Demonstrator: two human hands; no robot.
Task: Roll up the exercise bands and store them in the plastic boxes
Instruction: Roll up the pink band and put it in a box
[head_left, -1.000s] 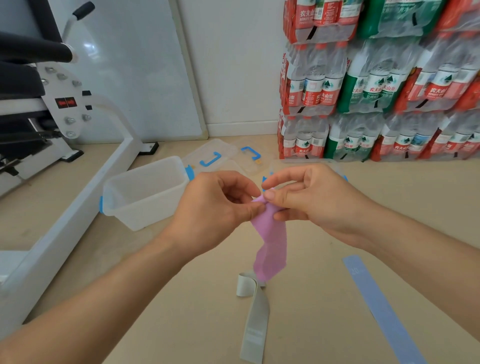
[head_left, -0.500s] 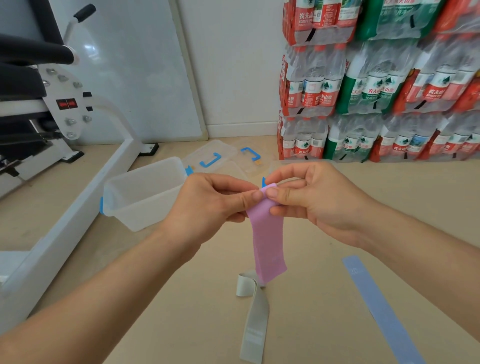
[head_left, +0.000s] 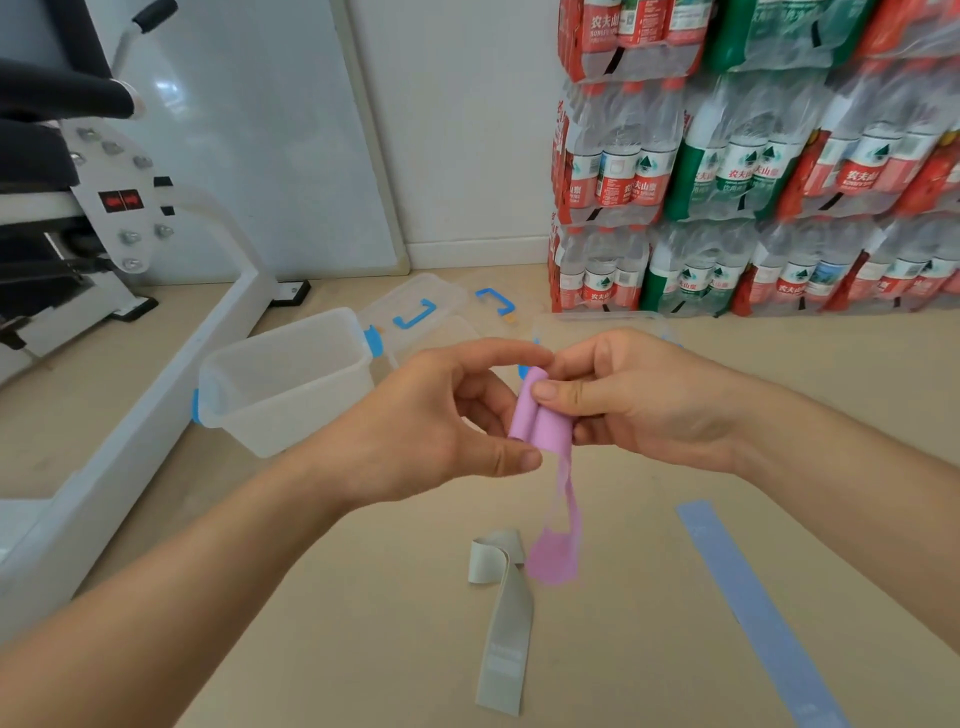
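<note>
Pink band (head_left: 540, 431) is held in the air between both hands, above the floor. Its top part is rolled into a short tube and a thin tail hangs down. The tail's lower end sits by the curled end of the grey band (head_left: 506, 629).

Left hand (head_left: 436, 421) has its fingers curled round the roll, index over the top and thumb below. Right hand (head_left: 644, 400) pinches the roll, with the thumb pressed on its front.

The grey band lies on the floor below the hands. Blue band (head_left: 753, 608) lies flat to its right, apart from it. An open clear box (head_left: 285, 379) stands left of the hands, with lids (head_left: 415, 312) behind it. Bottle packs (head_left: 753, 156) are stacked at back right, and an exercise machine (head_left: 104, 218) is at far left.
</note>
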